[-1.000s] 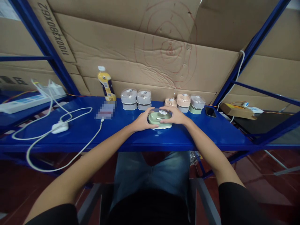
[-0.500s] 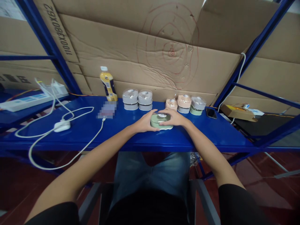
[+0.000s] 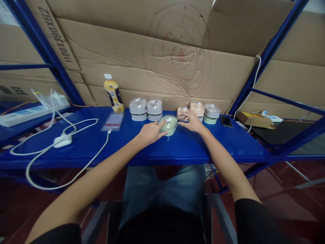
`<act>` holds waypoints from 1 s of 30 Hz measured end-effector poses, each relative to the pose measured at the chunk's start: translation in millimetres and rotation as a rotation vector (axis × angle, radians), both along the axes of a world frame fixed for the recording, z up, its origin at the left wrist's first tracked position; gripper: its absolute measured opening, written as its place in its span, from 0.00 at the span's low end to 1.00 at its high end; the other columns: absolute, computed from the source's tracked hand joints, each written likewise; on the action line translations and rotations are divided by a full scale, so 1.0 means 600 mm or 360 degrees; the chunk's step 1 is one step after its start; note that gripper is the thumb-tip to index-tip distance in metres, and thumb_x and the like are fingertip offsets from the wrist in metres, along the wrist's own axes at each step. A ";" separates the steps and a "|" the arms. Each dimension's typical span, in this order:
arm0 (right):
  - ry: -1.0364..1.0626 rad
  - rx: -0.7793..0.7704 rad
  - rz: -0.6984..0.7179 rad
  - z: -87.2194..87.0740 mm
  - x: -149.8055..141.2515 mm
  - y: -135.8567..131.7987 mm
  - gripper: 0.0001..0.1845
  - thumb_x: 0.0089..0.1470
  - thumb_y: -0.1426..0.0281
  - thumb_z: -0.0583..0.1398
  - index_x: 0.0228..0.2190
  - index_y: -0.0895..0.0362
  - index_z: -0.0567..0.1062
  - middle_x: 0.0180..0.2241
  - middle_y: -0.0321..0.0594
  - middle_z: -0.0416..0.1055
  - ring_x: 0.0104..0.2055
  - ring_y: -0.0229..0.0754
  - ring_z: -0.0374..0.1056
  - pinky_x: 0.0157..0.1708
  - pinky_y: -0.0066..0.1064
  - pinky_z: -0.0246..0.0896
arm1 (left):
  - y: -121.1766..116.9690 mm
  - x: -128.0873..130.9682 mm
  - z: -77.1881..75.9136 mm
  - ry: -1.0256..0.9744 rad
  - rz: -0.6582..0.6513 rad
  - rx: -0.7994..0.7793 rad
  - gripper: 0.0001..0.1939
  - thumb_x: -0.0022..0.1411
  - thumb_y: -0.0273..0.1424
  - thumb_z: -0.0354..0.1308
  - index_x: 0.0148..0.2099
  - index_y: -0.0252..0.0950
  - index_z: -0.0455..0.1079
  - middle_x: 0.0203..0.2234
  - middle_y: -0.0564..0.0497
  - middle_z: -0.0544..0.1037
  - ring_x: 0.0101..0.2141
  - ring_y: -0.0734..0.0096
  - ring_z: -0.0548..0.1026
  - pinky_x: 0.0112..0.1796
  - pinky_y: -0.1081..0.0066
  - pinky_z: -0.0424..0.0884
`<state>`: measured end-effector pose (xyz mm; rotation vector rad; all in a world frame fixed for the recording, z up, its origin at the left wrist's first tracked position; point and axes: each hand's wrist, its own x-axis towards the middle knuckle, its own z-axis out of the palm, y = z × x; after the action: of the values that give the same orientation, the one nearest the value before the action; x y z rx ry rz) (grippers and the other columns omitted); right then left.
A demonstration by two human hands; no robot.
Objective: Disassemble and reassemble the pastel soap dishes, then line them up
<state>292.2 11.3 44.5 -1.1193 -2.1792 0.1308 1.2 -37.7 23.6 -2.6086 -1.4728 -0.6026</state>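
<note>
A pale green lidded container [image 3: 169, 124] sits on the blue shelf [image 3: 177, 149], just in front of the back row. My left hand [image 3: 149, 132] is at its left side, fingers curled, with the fingertips on its lid and edge. To the container's right, my right hand [image 3: 192, 122] lies with fingers spread, and its fingertips reach a small pink container [image 3: 181, 112]. Behind stand two grey containers [image 3: 146, 109], another pink container [image 3: 197, 108] and a grey-and-green container [image 3: 211, 113].
A yellow drink bottle [image 3: 113, 93] stands at the back left by a blurred patch. White cables and an adapter [image 3: 61, 139] trail over the shelf's left part. A dark phone [image 3: 225, 121] lies at the right. Cardboard [image 3: 157, 61] lines the back, between blue uprights.
The green container has gone from the shelf's front middle back to the row of containers. My right hand has come off it and now reaches the small pink container.
</note>
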 end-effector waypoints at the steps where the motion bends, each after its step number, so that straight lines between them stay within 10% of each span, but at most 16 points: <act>1: 0.0042 0.0028 -0.0045 0.002 0.003 0.001 0.24 0.59 0.57 0.71 0.53 0.56 0.83 0.54 0.52 0.81 0.51 0.56 0.78 0.56 0.52 0.73 | 0.006 0.011 0.004 0.0058 0.0043 0.0006 0.33 0.74 0.49 0.61 0.73 0.40 0.67 0.48 0.34 0.83 0.50 0.36 0.83 0.51 0.51 0.77; 13: 0.0137 -0.0011 -0.0196 0.005 0.008 -0.001 0.16 0.60 0.58 0.66 0.41 0.57 0.83 0.41 0.49 0.84 0.39 0.50 0.79 0.45 0.43 0.74 | 0.124 0.088 0.038 -0.0101 0.0010 0.0063 0.19 0.76 0.31 0.51 0.63 0.33 0.72 0.56 0.29 0.78 0.58 0.37 0.78 0.59 0.45 0.72; 20: 0.0163 -0.0007 -0.0196 -0.001 0.003 0.001 0.13 0.61 0.61 0.67 0.41 0.57 0.83 0.38 0.46 0.84 0.37 0.48 0.78 0.42 0.40 0.72 | 0.150 0.040 0.067 0.0027 0.0228 0.0274 0.51 0.62 0.40 0.70 0.79 0.30 0.53 0.77 0.24 0.55 0.77 0.22 0.48 0.72 0.32 0.45; 24: 0.0172 -0.0020 -0.0193 -0.002 0.006 0.001 0.10 0.59 0.63 0.68 0.39 0.56 0.83 0.38 0.44 0.84 0.37 0.47 0.78 0.41 0.39 0.72 | 0.146 0.041 0.069 0.0332 0.0474 0.0192 0.46 0.67 0.37 0.64 0.80 0.30 0.50 0.76 0.22 0.58 0.74 0.23 0.56 0.67 0.31 0.55; 30: 0.0157 -0.0037 -0.0187 0.002 0.006 0.000 0.12 0.61 0.61 0.67 0.39 0.57 0.83 0.37 0.46 0.83 0.37 0.50 0.78 0.41 0.42 0.72 | 0.110 0.044 0.064 0.0373 0.0321 0.0334 0.40 0.66 0.24 0.59 0.78 0.29 0.56 0.72 0.22 0.63 0.71 0.23 0.62 0.63 0.29 0.61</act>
<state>295.9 11.1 45.5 -1.2248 -2.0252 0.1562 27.5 28.3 61.8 -2.2508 -1.4843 -0.3905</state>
